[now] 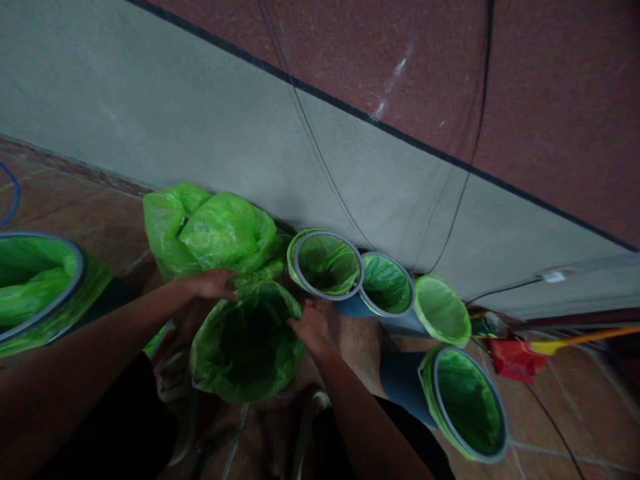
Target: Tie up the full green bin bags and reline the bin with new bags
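Between my legs stands a bin lined with a green trash bag [247, 353], its top edge folded outward and no grey ring on it. My left hand [216, 285] is at the far left of this rim, its fingers stretched out and a little apart. On the right side of the rim, my right hand [311, 325] has its fingers closed on the bag's edge. The inside of the bag is dark. Just beyond the bin, bulging green trash bags [215, 230] lie against the wall.
Lined bins with grey rings stand along the wall [327, 263] [387, 283], beside a ringless lined bin [443, 310]. Another ringed bin [470, 403] leans at right; one more [75, 267] is at left. A red dustpan [517, 360] and cables [555, 417] lie at right.
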{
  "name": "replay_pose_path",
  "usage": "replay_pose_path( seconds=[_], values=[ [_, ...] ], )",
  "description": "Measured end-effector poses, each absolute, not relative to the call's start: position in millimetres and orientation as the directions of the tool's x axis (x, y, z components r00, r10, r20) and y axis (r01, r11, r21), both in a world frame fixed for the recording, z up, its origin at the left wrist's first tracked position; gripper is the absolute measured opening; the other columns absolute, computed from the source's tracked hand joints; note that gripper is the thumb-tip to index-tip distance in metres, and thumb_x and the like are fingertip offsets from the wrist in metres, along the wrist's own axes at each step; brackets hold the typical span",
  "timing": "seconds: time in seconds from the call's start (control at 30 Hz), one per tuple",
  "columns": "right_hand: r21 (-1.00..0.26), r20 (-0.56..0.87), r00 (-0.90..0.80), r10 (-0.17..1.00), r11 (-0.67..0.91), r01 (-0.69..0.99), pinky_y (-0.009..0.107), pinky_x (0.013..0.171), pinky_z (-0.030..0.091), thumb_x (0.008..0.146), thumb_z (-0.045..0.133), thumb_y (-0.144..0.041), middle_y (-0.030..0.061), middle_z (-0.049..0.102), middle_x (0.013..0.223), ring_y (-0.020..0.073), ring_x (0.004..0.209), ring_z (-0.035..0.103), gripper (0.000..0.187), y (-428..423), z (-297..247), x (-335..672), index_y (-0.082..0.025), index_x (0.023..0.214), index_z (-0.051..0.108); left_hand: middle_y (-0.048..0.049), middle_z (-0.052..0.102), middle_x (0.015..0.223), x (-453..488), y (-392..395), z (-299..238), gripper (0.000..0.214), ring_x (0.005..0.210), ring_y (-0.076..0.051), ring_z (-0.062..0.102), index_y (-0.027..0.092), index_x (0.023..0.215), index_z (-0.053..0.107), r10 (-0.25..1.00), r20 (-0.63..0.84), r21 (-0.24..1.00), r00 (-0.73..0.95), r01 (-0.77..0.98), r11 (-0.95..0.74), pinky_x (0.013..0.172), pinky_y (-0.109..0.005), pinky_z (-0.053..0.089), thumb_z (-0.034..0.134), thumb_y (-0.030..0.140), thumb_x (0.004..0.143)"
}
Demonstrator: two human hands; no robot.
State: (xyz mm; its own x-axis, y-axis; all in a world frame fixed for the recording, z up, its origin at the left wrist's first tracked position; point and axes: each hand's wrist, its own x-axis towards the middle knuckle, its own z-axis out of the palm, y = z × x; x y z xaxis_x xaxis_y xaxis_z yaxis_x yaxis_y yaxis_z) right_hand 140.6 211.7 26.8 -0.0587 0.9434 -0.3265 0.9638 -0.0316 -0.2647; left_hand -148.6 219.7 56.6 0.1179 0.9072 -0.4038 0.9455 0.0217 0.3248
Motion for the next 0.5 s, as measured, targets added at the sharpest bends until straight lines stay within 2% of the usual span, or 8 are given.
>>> replay_pose_path(
  seconds=[0.07,0.17,0.33,0.43,0.5],
  values=[
    [-0.323,-0.195,-0.112,0.974,0.044,0.945,0.041,0.097,0.05,0.082,0.075,-0.035,0.0204,0.064,0.127,0.0315,0.121,0.061,0.055,213.1,34.4,130.9,-0.014,0.13,0.06,-0.0186,0.068,0.134,-133.8,231.0,57.0,0.052,0.117,-0.023,0.064,0.005,0.134,0.061,0.927,-0.368,0.28,0.073,0.959,0.035,0.102,-0.032,0.048,0.065,0.033,0.091],
    [-0.432,-0.097,-0.222,0.97,0.16,0.888,0.038,0.104,0.046,0.092,0.063,-0.029,0.0181,0.064,0.126,0.0278,0.124,0.058,0.04,218.3,39.5,115.3,-0.013,0.129,0.061,-0.0188,0.067,0.136,-106.1,242.0,52.1,0.046,0.119,-0.023,0.063,0.005,0.134,0.062,0.94,-0.337,0.264,0.049,0.963,0.044,0.104,-0.033,0.045,0.053,0.033,0.098],
    [-0.465,-0.152,-0.242,0.958,0.147,0.873,0.033,0.096,0.05,0.091,0.06,-0.016,0.015,0.062,0.125,0.0225,0.109,0.065,0.032,225.7,31.8,102.7,-0.014,0.123,0.063,-0.0096,0.078,0.109,-82.1,248.8,44.1,0.03,0.1,-0.023,0.071,0.016,0.11,0.075,0.931,-0.357,0.285,0.076,0.958,0.031,0.084,-0.029,0.051,0.053,0.028,0.093],
    [-0.444,-0.195,-0.241,0.951,0.133,0.886,0.031,0.091,0.05,0.088,0.062,-0.011,0.0126,0.061,0.123,0.0202,0.1,0.066,0.028,226.4,27.4,102.9,-0.015,0.116,0.065,-0.0052,0.078,0.101,-82.7,250.1,43.3,0.025,0.094,-0.021,0.071,0.021,0.099,0.076,0.931,-0.35,0.292,0.099,0.956,0.008,0.08,-0.027,0.05,0.053,0.023,0.09],
    [-0.429,-0.2,-0.244,0.949,0.139,0.892,0.03,0.09,0.051,0.088,0.064,-0.012,0.0119,0.062,0.121,0.0196,0.098,0.067,0.025,226.2,27.0,103.7,-0.015,0.113,0.065,-0.006,0.077,0.097,-86.2,249.4,43.1,0.025,0.092,-0.021,0.071,0.02,0.095,0.075,0.934,-0.327,0.279,0.142,0.959,-0.048,0.08,-0.028,0.05,0.05,0.02,0.09]
  ],
)
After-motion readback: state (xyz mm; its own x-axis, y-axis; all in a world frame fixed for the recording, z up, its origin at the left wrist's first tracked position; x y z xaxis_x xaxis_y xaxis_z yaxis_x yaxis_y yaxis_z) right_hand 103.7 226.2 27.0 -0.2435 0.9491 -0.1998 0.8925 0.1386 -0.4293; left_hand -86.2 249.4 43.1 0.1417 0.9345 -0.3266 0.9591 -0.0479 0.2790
